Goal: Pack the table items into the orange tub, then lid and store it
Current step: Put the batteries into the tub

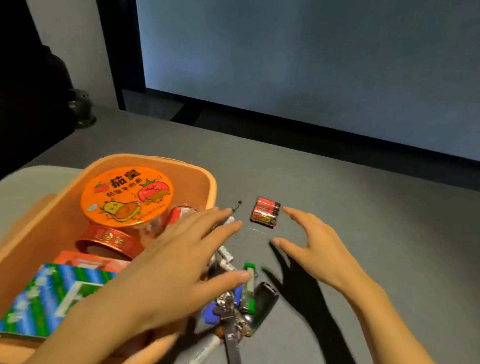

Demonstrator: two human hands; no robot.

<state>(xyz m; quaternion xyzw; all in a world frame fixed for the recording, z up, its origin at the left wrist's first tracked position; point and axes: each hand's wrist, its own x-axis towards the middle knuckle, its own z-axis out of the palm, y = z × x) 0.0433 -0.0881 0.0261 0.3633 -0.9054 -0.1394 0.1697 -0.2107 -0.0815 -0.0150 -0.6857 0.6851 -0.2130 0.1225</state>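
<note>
- packing is partly done: the orange tub [147, 158] stands at the left of the grey table [375, 224], opening upward, and already holds a round noodle cup [126, 197], a red tape roll [108, 241] and a blue-green box [45, 301].
- still outside, just beside the tub's right wall, lie a battery pack [265, 212], a green lighter [248, 291], a bunch of keys [226, 312] and some pens.
- i see no lid, so the lidding and storing seem not yet begun.
- the tub's long axis runs from near-left to far-right.
- the lighter lies nearly along the near-far line, green cap at the far end.
- the left hand [172, 266] is spread flat over the tub's edge, fingers straight, and grips nothing.
- the right hand [317, 248] has thumb and forefinger wide apart, empty, its fingertips very near the battery pack; i judge this is the next item to take.
</note>
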